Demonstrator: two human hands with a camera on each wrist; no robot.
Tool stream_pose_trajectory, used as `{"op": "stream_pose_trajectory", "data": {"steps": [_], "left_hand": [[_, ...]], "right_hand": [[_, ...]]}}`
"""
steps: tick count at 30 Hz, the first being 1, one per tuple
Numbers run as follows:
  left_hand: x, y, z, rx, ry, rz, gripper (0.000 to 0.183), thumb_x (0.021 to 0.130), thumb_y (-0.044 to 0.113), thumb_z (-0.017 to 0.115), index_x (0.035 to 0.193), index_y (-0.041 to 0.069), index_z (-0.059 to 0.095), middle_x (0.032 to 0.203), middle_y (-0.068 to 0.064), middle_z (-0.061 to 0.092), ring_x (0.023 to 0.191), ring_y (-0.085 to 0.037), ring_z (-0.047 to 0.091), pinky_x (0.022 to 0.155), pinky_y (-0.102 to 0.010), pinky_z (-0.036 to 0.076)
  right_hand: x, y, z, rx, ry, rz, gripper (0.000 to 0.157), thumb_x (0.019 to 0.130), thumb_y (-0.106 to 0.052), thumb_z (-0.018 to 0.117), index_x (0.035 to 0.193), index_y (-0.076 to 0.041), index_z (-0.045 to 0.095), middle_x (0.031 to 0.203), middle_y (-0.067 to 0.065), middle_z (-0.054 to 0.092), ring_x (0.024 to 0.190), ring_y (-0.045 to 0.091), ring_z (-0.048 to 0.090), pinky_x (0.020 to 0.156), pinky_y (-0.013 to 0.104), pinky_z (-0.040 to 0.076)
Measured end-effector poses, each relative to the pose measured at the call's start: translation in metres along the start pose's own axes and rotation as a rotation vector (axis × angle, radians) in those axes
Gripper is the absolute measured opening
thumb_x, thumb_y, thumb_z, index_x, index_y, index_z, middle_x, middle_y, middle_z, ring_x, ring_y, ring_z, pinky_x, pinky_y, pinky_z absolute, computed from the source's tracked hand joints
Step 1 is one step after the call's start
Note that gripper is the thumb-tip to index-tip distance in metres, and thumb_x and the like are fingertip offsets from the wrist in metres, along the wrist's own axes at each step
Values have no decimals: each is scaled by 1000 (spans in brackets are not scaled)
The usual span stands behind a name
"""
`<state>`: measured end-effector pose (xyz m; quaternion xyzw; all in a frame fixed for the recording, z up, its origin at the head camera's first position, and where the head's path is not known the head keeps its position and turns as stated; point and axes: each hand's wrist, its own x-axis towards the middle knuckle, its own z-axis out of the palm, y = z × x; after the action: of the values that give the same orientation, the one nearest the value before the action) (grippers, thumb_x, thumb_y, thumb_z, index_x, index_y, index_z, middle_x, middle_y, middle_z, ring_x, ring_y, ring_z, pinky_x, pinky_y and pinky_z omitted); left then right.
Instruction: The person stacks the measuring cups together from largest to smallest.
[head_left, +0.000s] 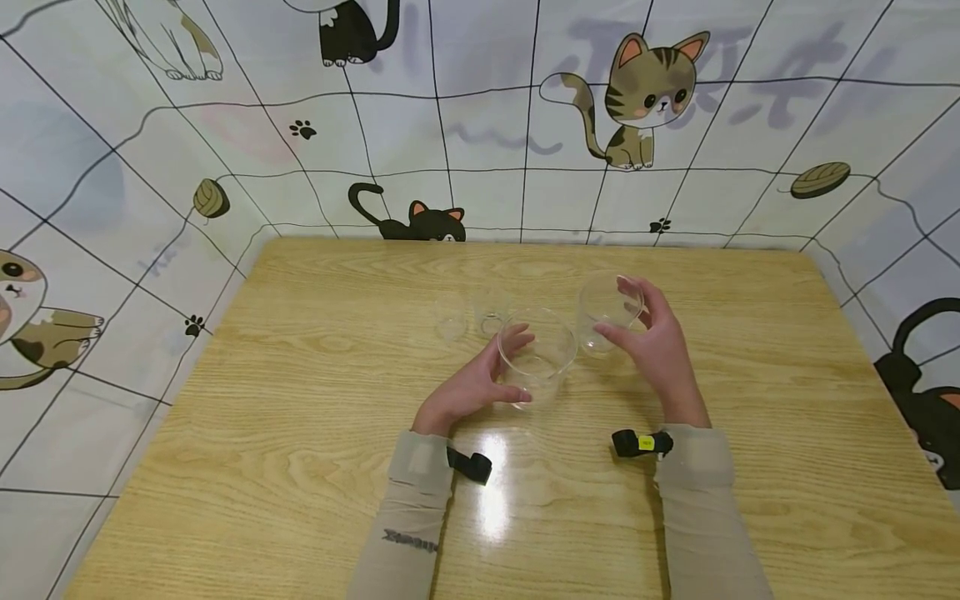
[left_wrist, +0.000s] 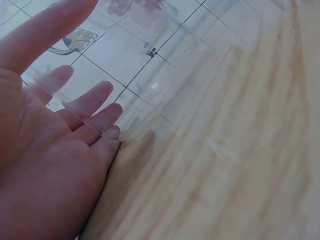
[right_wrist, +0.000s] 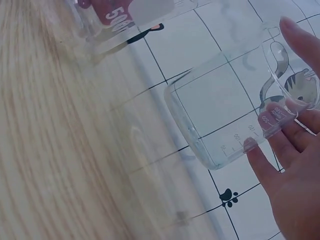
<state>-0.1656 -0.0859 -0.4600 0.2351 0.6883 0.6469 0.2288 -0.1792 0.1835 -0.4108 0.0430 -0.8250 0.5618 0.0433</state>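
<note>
In the head view my left hand (head_left: 480,383) curves round a large clear beaker (head_left: 538,367) standing on the table, thumb on its near side and fingers on the far side. The left wrist view shows those fingers (left_wrist: 102,117) against the clear wall, low by the tabletop. My right hand (head_left: 656,342) grips a smaller clear beaker (head_left: 600,312) just right of the large one. In the right wrist view this graduated beaker (right_wrist: 225,110) is tilted, its base raised off the table, with fingertips along its printed scale. White "500" lettering shows on the large beaker (right_wrist: 117,17).
Two smaller clear vessels stand behind and left of the large beaker: a low one (head_left: 451,323) and one beside it (head_left: 491,317). The wooden table (head_left: 300,467) meets cat-patterned walls (head_left: 487,125) at the back and sides. Light glares on the tabletop between the forearms.
</note>
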Motion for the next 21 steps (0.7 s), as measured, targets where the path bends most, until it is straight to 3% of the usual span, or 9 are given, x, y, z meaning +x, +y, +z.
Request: {"op": "stream_pose_trajectory", "data": {"steps": [11,21], "left_hand": [[2,-6,-2,19,-6,24,92,76,3,73,146,19,15,150,-2,25,138,-9,19,113,-43,11],[1,-5,-1,8,3,14,92,76,3,73,146,21,15,150,1,25,138,-7,20,113,-41,12]], "right_hand": [[0,-10,-3,60,67,-59,67,76,-21,76,134,-23,42,134,-1,47,126,11,40,108,40,28],[-3,-19,-7,51,102,-63,69,76,-21,76,136,-22,41,137,-1,46,128,13,38,109,39,26]]}}
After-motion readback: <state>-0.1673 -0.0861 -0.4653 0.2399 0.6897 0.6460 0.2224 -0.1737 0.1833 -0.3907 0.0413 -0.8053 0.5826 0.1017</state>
